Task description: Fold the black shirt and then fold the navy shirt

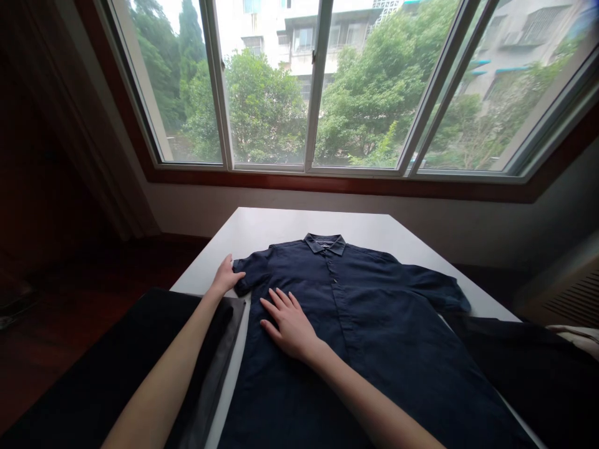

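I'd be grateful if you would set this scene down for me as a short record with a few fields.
garment: navy short-sleeved button-up shirt, laid flat, collar pointing away from the person
surface: white table
left hand: touching the shirt's sleeve
right hand: flat on the shirt front, fingers spread
nearby: dark cloth under the left forearm
background: window, trees outside

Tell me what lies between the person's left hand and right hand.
In the head view, the left hand and right hand have only the navy collared shirt between them: its short sleeve and chest fabric.
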Demonstrator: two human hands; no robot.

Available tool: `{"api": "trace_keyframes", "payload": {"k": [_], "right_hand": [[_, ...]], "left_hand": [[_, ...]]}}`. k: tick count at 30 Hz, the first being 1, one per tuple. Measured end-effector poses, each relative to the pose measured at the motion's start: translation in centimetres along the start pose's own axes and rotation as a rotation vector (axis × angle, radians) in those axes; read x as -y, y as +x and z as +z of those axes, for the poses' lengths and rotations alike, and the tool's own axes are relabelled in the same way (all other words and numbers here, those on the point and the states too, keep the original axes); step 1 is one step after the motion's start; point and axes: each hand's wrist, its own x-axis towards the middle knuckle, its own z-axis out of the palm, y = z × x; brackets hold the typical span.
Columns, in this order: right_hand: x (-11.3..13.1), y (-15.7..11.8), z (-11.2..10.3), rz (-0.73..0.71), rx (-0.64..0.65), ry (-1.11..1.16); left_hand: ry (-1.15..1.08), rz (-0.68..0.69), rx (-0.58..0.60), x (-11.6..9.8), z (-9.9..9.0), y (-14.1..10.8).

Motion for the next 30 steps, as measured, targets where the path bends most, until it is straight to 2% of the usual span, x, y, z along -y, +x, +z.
{"api": "trace_keyframes", "payload": {"k": [3, 5, 7, 10, 13, 16, 20, 24, 27, 30], "right_hand": [[0.1, -0.1, -0.1, -0.001, -0.018, 0.019], [0.1, -0.2, -0.1, 0.003, -0.029, 0.031], [0.2, -0.2, -0.2, 0.012, -0.043, 0.042], [0.2, -0.3, -0.2, 0.029, -0.078, 0.057], [0.0, -0.2, -0.1, 0.055, -0.126, 0.075], [-0.5, 0.0, 0.3, 0.093, -0.202, 0.127], [-1.4, 0.3, 1.1, 0.153, -0.34, 0.252], [-1.9, 0.4, 1.4, 0.143, -0.41, 0.343], [-1.9, 0.3, 1.4, 0.13, -0.421, 0.372], [-1.9, 0.3, 1.3, 0.133, -0.43, 0.394]], "left_hand": [[-0.134, -0.095, -0.037, -1.2, -0.3, -0.5], [-0.267, -0.048, -0.016, -2.7, -0.2, -0.9], [-0.298, 0.081, -0.003, -4.5, 0.1, -1.5], [-0.094, 0.372, 0.028, -6.9, 0.6, -2.6], [0.148, 0.658, 0.156, -8.6, 1.3, -3.7], [0.202, 0.773, 0.35, -9.3, 2.0, -4.8], [0.164, 0.753, 0.542, -9.2, 2.7, -5.7], [0.083, 0.593, 0.667, -8.9, 2.9, -6.1], [0.043, 0.49, 0.682, -8.7, 3.0, -5.8], [0.116, 0.494, 0.574, -8.0, 2.8, -5.0]]}}
